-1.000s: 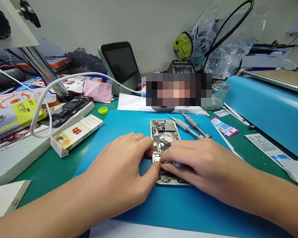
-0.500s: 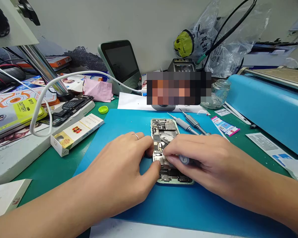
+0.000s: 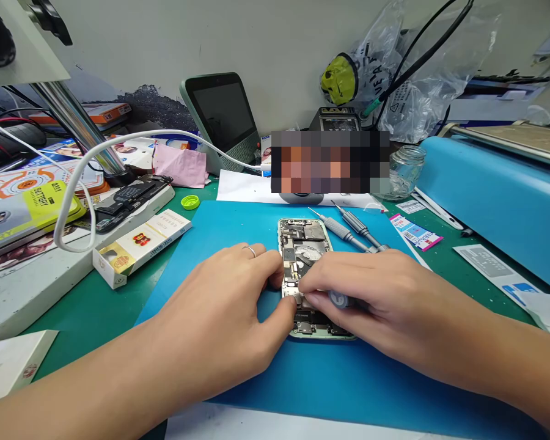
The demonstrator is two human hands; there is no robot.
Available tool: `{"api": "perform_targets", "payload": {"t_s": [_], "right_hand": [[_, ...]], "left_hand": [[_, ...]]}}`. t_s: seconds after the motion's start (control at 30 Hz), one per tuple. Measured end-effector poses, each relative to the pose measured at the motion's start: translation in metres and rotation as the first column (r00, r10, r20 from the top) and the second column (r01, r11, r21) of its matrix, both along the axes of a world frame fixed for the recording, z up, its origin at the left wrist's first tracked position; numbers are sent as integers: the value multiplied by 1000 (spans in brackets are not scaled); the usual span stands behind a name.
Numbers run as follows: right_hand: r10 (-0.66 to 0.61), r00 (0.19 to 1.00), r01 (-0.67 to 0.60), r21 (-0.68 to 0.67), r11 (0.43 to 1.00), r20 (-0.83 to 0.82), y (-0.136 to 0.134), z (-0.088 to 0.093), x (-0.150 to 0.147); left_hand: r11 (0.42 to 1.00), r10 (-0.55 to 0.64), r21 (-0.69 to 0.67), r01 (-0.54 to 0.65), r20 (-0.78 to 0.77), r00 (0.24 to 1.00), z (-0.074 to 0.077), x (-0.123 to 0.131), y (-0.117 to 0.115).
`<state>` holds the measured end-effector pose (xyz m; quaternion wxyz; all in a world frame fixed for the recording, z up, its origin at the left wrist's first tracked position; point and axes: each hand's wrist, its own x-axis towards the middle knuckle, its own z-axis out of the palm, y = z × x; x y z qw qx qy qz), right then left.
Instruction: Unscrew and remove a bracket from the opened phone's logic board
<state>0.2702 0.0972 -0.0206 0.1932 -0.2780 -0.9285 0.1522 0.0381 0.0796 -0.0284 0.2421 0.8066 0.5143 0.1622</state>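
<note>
An opened smartphone (image 3: 305,232) with a pale green frame lies on the blue mat, its boards and inner parts bare. My left hand (image 3: 238,299), with a ring on one finger, is closed at the phone's left edge, the thumb resting on its lower left part. Over the phone's middle, my right hand (image 3: 371,287) is closed, thumb and index fingertips pinched at the inner parts. From under its fingers shows the grey round end of a screwdriver (image 3: 339,299); the rest of that tool is hidden. Whether anything tiny sits between the fingertips, I cannot tell.
Two grey screwdrivers (image 3: 343,232) lie just beyond the phone. To the left are a small white box (image 3: 142,247), a green cap (image 3: 190,202) and a looping white cable (image 3: 64,214). A glass jar (image 3: 406,174) and a blue machine (image 3: 490,201) stand at right.
My right hand's pinched fingertips have shifted very slightly left over the phone. My left hand keeps its place at the phone's edge.
</note>
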Motion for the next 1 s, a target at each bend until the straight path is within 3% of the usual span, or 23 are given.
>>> {"api": "perform_targets", "payload": {"t_s": [1.0], "right_hand": [[4, 1000, -3, -54, 999, 25, 2, -6, -4]], "left_hand": [[1000, -17, 16, 17, 6, 1000, 1, -1, -2]]}}
